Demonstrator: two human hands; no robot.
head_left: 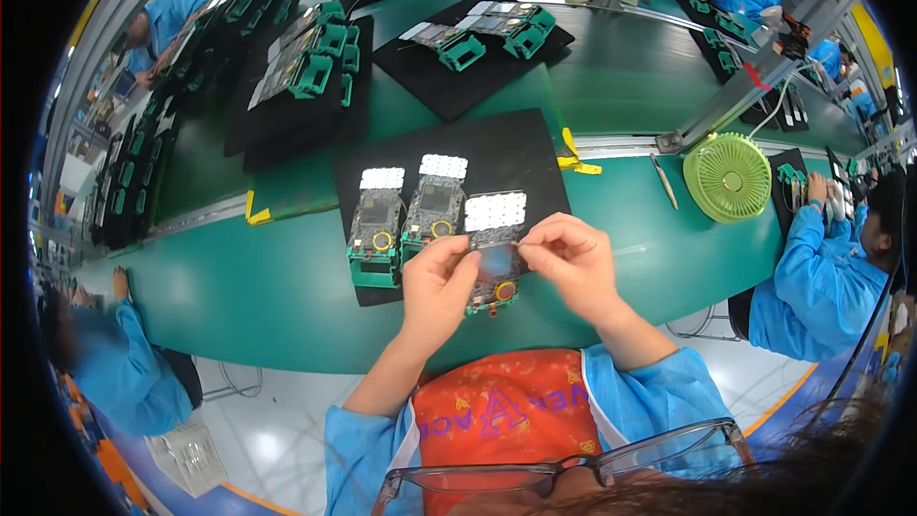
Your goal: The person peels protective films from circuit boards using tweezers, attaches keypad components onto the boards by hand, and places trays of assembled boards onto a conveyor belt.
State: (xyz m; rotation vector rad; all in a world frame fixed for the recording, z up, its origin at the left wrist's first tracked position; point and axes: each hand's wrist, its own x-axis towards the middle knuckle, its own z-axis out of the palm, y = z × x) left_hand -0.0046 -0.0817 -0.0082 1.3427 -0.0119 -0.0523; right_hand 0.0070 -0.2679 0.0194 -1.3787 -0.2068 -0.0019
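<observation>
A circuit board [483, 292] with a white panel of round pads [496, 212] at its far end is held up in front of me. My left hand [435, 291] is closed on its left edge, thumb on top. At the right edge, the thumb and forefinger of my right hand [579, 266] are pinched together; what lies between them is too small to make out. A bluish square shows mid-board, and a round orange-rimmed part sits near its close end. To the left, two similar boards [375, 215] [435, 205] in green holders lie on a black mat [516, 148].
A green fan [727, 178] stands on the green table [630, 205] at right, beside a pen-like stick [664, 182]. More boards in green holders [310, 76] rest on black mats farther back. Co-workers in blue [812, 268] sit at both sides and beyond a metal post [726, 100].
</observation>
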